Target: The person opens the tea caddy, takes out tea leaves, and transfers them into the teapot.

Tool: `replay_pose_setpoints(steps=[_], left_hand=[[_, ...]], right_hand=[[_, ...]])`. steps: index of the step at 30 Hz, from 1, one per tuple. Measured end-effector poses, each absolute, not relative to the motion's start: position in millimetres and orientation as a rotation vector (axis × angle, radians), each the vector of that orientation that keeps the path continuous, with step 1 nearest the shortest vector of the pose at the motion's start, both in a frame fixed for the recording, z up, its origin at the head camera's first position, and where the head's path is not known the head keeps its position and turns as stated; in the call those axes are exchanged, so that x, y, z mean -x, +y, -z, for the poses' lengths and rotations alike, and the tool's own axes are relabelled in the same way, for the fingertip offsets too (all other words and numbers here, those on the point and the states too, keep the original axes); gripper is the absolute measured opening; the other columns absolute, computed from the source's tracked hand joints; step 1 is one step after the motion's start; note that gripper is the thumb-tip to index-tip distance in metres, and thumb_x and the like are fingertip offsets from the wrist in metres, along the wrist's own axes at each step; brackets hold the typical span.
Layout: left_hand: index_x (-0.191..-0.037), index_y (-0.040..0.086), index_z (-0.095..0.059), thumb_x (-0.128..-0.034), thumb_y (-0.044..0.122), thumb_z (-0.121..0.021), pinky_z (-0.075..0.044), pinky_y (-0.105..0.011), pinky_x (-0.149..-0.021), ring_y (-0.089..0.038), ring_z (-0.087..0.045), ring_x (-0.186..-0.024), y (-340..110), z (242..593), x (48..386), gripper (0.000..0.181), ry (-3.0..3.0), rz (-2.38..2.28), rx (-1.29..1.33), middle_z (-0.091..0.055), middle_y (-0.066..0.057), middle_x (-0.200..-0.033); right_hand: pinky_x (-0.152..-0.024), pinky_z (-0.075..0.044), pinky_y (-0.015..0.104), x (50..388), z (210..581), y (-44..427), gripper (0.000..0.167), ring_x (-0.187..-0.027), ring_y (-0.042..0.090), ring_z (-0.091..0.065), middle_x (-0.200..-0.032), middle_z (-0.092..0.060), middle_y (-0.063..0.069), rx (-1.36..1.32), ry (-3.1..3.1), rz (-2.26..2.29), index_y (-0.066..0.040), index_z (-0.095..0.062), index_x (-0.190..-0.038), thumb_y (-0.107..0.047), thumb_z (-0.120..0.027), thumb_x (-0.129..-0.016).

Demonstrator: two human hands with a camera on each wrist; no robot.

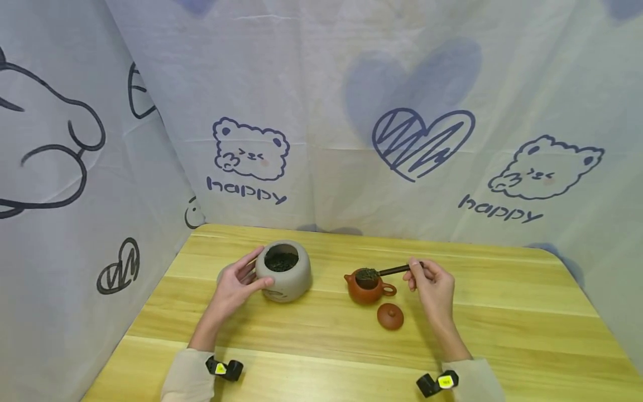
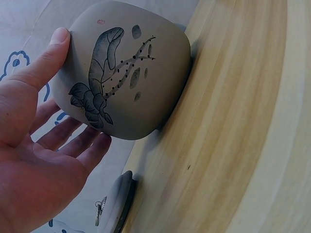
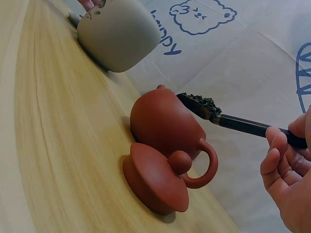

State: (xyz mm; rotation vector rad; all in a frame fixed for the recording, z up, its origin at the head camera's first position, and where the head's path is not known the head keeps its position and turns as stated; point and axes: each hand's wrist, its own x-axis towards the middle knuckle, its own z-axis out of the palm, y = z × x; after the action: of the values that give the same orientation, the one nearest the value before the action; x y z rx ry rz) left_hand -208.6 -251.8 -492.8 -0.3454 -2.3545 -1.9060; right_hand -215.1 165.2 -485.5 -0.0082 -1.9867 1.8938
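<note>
- The left hand (image 1: 232, 290) is holding the grey jar (image 1: 297, 280) with thumb and fingers set around its side; some fingers are disappearing behind the jar in the head view, while the left wrist view is showing four of them under it.
- The right hand (image 1: 434, 287) is pinching the handle of the dark scoop (image 1: 394, 270); the right wrist view is cutting this hand off at its edge.
- The scoop is carrying dark leaves (image 3: 204, 103) over the mouth of the red teapot (image 1: 365, 296); whether it is touching the rim, I cannot tell.
- The scoop is hiding much of the teapot's inside, and the right wrist view is showing only the spout's tip.
- The red lid (image 1: 390, 316) is lying on the table (image 1: 321, 335) beside the teapot, partly covering it in the right wrist view.
- Only the head view is showing the dark contents (image 1: 281, 261) inside the jar; only the left wrist view is fully showing its painted flower (image 2: 99, 97).
- That view is also showing a grey disc-shaped piece (image 2: 116, 204) with a small metal ring (image 2: 98, 213), cut off below.
</note>
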Motion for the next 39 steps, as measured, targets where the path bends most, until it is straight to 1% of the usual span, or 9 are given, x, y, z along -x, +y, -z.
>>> replay_pose_setpoints(steps=[5,14,18,23,25,27,33,36,39], left_hand=[[-0.156,0.006,-0.044,-0.0879,0.008,-0.083,-0.040,-0.026,-0.112,-0.033,-0.037,-0.147,-252,491,209,0.078,-2.357,1.912,0.347,-0.040,-0.013,-0.161],[-0.156,0.006,-0.044,-0.0872,0.007,-0.083,-0.041,-0.026,-0.112,-0.034,-0.038,-0.146,-252,489,210,0.079,-2.361,1.920,0.329,-0.040,-0.013,-0.160],[-0.155,0.005,-0.043,-0.0877,0.005,-0.082,-0.040,-0.029,-0.113,-0.036,-0.037,-0.147,-251,489,210,0.078,-2.352,1.928,0.337,-0.040,-0.016,-0.160],[-0.155,0.004,-0.043,-0.0887,0.004,-0.081,-0.038,-0.032,-0.114,-0.037,-0.036,-0.147,-251,490,209,0.077,-2.340,1.936,0.347,-0.039,-0.017,-0.160],[-0.155,0.004,-0.044,-0.0887,0.004,-0.081,-0.039,-0.032,-0.114,-0.036,-0.037,-0.147,-251,490,209,0.076,-2.336,1.942,0.344,-0.040,-0.016,-0.160],[-0.155,0.004,-0.044,-0.0887,0.004,-0.081,-0.038,-0.032,-0.114,-0.036,-0.037,-0.147,-250,491,209,0.076,-2.332,1.945,0.344,-0.040,-0.016,-0.160],[-0.155,0.005,-0.044,-0.0886,0.003,-0.081,-0.039,-0.032,-0.114,-0.036,-0.037,-0.147,-251,492,208,0.076,-2.336,1.939,0.346,-0.040,-0.016,-0.160],[-0.155,0.005,-0.044,-0.0886,0.003,-0.081,-0.039,-0.031,-0.114,-0.035,-0.037,-0.147,-252,493,209,0.076,-2.340,1.934,0.350,-0.040,-0.015,-0.160],[-0.155,0.005,-0.044,-0.0885,0.002,-0.081,-0.039,-0.031,-0.114,-0.035,-0.037,-0.147,-253,494,209,0.076,-2.336,1.937,0.356,-0.040,-0.015,-0.160]], right_hand=[[-0.045,-0.050,0.025,216,488,166,0.028,-0.053,0.018,-0.058,-0.069,-0.069,0.015,0.003,-2.004,-1.861,0.006,-0.072,-0.094,-0.020,-0.066,-0.103],[-0.046,-0.051,0.023,216,486,164,0.027,-0.054,0.023,-0.060,-0.073,-0.068,0.023,-0.032,-2.033,-1.830,0.008,-0.071,-0.095,-0.018,-0.066,-0.102],[-0.049,-0.053,0.022,213,484,161,0.023,-0.055,0.015,-0.060,-0.076,-0.068,0.026,-0.030,-2.061,-1.828,0.008,-0.071,-0.098,-0.013,-0.065,-0.103],[-0.051,-0.055,0.022,203,467,154,0.019,-0.055,0.008,-0.059,-0.078,-0.067,0.031,-0.083,-2.090,-1.794,0.013,-0.070,-0.099,-0.004,-0.062,-0.102],[-0.051,-0.055,0.021,199,462,152,0.019,-0.055,0.008,-0.059,-0.076,-0.067,0.031,-0.140,-2.097,-1.754,0.015,-0.068,-0.099,-0.002,-0.061,-0.102],[-0.051,-0.053,0.020,196,460,151,0.018,-0.055,0.008,-0.059,-0.076,-0.066,0.030,-0.182,-2.106,-1.713,0.015,-0.068,-0.100,-0.001,-0.061,-0.102],[-0.054,-0.052,0.016,191,456,148,0.012,-0.059,0.008,-0.060,-0.079,-0.067,0.030,-0.214,-2.128,-1.642,0.007,-0.072,-0.099,0.001,-0.061,-0.101],[-0.053,-0.050,0.015,191,456,147,0.012,-0.060,0.011,-0.060,-0.079,-0.068,0.026,-0.215,-2.140,-1.612,0.005,-0.072,-0.099,0.004,-0.061,-0.100],[-0.050,-0.045,0.014,190,458,147,0.012,-0.061,0.011,-0.060,-0.079,-0.070,0.021,-0.221,-2.153,-1.587,0.005,-0.072,-0.100,0.006,-0.060,-0.099]])
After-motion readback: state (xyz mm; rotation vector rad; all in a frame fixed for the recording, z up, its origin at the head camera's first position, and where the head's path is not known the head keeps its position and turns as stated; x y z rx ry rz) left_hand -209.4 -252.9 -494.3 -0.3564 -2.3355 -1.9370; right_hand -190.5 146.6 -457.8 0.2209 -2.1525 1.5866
